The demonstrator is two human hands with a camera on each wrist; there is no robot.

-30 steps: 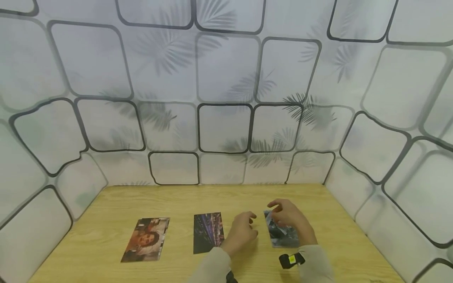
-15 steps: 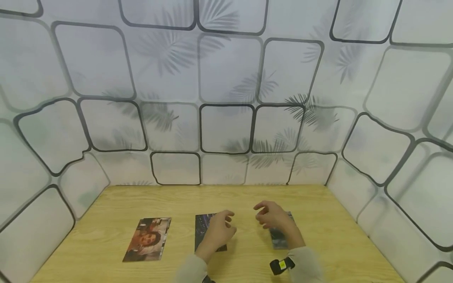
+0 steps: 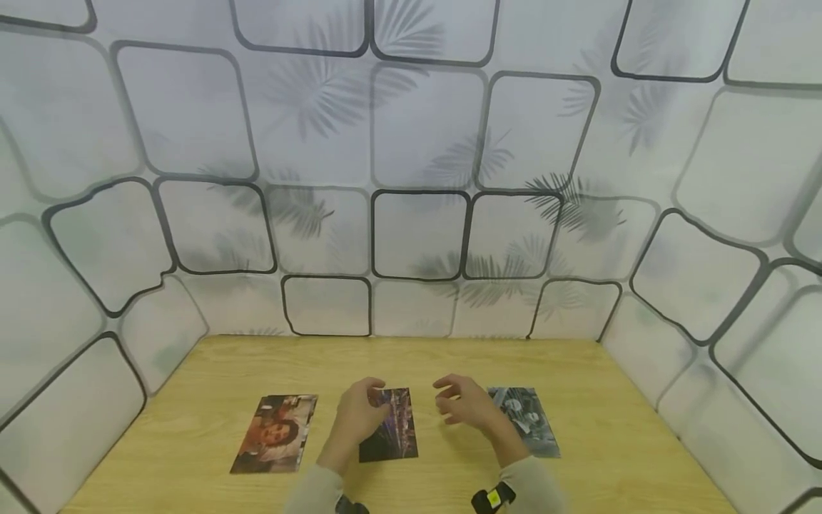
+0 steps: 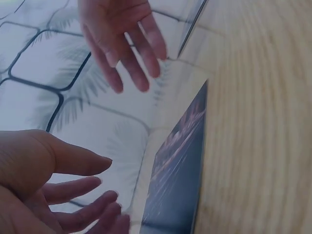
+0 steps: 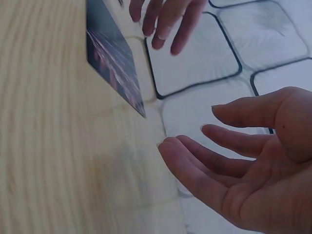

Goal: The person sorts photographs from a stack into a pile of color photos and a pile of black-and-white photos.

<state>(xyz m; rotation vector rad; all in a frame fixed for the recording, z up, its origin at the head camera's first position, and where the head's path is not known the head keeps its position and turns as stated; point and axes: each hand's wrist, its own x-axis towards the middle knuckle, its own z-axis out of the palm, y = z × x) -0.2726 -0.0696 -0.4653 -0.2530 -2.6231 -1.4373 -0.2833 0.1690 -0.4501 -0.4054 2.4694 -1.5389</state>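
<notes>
Three picture piles or cards lie on the wooden table. The middle one, a dark photo of city lights [image 3: 396,435], has my left hand [image 3: 357,414] above its left edge, with loosely bent fingers and nothing in them. My right hand [image 3: 467,403] hovers between that photo and a grey photo [image 3: 529,421] at the right, likewise holding nothing. At the left lies a warm-toned photo of a person [image 3: 272,434], with more prints showing under its edge. Both wrist views show the hands apart from the table, fingers relaxed and thumbs separate.
The pale wood table [image 3: 449,485] meets a patterned cloth wall [image 3: 411,235] at the back and on both sides. A black strap with a yellow-marked device [image 3: 493,497] sits on my right wrist.
Both hands have moved left, the left one from beside the city-lights photo to over its left edge. The right hand has moved off the grey photo, uncovering it.
</notes>
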